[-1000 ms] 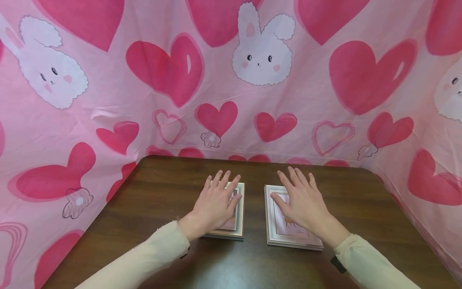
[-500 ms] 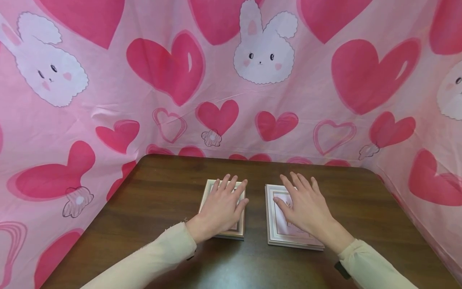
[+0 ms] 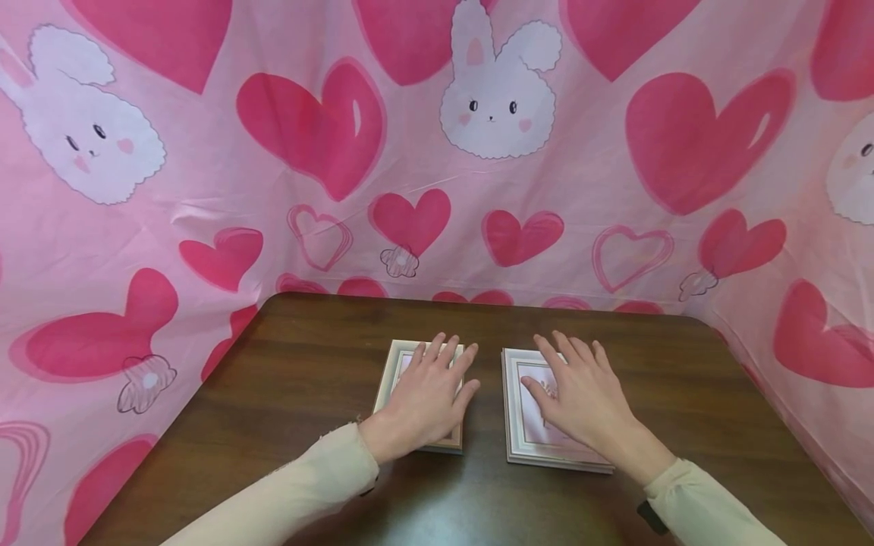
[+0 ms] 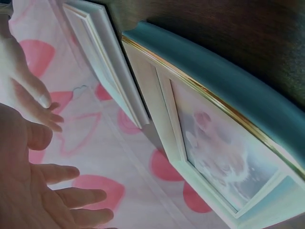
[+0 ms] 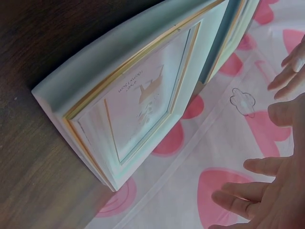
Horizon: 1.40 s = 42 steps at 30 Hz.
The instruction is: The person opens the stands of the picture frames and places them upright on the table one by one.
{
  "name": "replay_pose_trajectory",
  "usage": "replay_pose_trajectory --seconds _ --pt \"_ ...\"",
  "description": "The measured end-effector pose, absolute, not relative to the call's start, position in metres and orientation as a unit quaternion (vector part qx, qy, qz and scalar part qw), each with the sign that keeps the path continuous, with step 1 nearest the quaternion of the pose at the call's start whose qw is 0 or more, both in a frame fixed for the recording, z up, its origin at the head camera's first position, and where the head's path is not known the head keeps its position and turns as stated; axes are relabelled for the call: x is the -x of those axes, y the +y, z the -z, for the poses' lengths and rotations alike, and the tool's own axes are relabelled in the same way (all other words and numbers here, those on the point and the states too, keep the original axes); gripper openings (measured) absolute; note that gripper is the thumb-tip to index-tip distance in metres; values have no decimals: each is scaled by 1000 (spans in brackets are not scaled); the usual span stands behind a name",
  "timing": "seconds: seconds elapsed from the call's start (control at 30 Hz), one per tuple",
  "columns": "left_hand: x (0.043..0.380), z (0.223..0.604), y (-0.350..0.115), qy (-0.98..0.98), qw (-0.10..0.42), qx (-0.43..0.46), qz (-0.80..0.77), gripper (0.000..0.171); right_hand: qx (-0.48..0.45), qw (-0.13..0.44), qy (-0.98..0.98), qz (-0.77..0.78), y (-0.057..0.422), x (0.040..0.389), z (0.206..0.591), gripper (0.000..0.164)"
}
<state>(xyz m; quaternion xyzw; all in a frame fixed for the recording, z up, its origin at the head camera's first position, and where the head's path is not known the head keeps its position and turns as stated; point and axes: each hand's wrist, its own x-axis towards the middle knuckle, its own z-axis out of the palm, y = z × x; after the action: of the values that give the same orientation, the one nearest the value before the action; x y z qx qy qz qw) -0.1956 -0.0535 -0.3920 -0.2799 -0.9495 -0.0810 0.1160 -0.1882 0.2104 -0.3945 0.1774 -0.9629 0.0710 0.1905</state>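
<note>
Two picture frames lie flat, side by side, on a brown table. The left picture frame has a cream border; the left wrist view shows its blue-green side, gold trim and a blurry pinkish picture. Over it hovers my left hand, palm down with fingers spread, holding nothing; a gap shows in the left wrist view. The right picture frame is white with a thin gold line and a small printed size label. My right hand hangs above it, fingers spread, apart from it in the right wrist view.
The dark wooden table has rounded far corners. A pink cloth with hearts and rabbit heads hangs behind it and along both sides. A strip of table separates the two frames.
My left hand has drifted right and slightly nearer, uncovering the left frame's left border. My right hand has shifted slightly right and nearer too. The frames stay in place.
</note>
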Motion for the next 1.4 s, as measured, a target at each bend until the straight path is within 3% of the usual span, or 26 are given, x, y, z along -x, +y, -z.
replay_pose_trajectory --seconds 1.4 --pt "205 389 -30 -946 84 300 87 59 -165 197 -963 -80 228 179 406 66"
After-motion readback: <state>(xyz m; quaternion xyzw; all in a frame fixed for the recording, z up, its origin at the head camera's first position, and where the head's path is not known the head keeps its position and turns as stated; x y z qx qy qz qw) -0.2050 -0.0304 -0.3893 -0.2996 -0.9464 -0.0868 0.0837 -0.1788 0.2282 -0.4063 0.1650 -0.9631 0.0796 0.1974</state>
